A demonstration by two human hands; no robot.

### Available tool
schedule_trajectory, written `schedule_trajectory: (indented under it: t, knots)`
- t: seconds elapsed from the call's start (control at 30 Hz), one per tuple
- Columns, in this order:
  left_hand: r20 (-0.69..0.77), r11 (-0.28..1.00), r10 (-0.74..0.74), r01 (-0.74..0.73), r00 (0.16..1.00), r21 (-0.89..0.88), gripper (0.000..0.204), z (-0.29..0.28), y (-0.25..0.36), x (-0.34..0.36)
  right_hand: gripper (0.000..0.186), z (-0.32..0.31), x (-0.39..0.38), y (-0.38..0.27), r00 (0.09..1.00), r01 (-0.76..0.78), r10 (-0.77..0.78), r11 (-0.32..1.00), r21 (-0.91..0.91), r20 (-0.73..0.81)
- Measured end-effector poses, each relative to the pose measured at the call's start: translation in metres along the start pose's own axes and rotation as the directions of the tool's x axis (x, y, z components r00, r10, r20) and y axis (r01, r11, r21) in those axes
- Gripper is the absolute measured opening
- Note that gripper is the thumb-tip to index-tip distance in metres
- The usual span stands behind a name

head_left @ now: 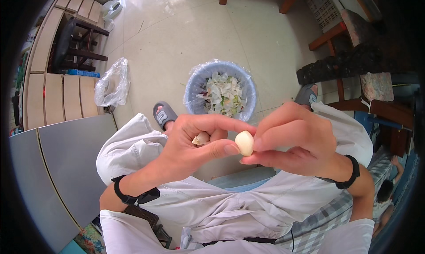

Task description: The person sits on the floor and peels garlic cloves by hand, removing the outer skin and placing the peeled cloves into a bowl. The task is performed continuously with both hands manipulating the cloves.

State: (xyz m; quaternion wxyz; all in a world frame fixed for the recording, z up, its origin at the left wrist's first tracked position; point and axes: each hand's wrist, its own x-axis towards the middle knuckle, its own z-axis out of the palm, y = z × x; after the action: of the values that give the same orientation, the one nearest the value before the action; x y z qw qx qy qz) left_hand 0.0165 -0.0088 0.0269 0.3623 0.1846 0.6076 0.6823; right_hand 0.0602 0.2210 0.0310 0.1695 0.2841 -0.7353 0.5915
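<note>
I am seated, looking down at my lap in pale trousers. Both my hands meet in front of me. My left hand (195, 143) and right hand (294, 143) together pinch a peeled garlic clove (244, 143) between fingertips and thumbs. Further cloves (201, 139) sit tucked in my left palm, its fingers curled around them. I judge the clove light, firm and smooth, likely slippery once bare, so a pinch across its broad sides seems safest. Beyond my hands, on the tiled floor between my slippered feet, stands a blue bin (195, 83) lined with clear plastic and holding pale peelings (223, 94). A plastic bag (113, 81) lies farther left.
</note>
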Motion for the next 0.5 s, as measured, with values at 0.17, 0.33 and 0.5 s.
schedule_trajectory:
  t: [0.17,0.33,0.5]
  knots:
    - [-0.002,1.000,-0.006,0.006,1.000,-0.021,0.028,0.0022,-0.0004,0.0000,0.034,0.0008,-0.0002,-0.0063,1.000,-0.027,0.027,0.998,-0.052,0.001]
    - [0.015,1.000,0.000,0.000,1.000,-0.001,0.025,0.0012,0.0006,0.0008,0.029,0.0019,0.0017,-0.0056,1.000,0.021,-0.021,0.999,-0.048,-0.008]
    - [0.005,1.000,-0.016,0.016,1.000,-0.024,0.025,0.0026,-0.0005,0.0003,0.033,0.0052,0.0002,-0.0031,0.999,0.014,-0.013,1.000,0.008,-0.051]
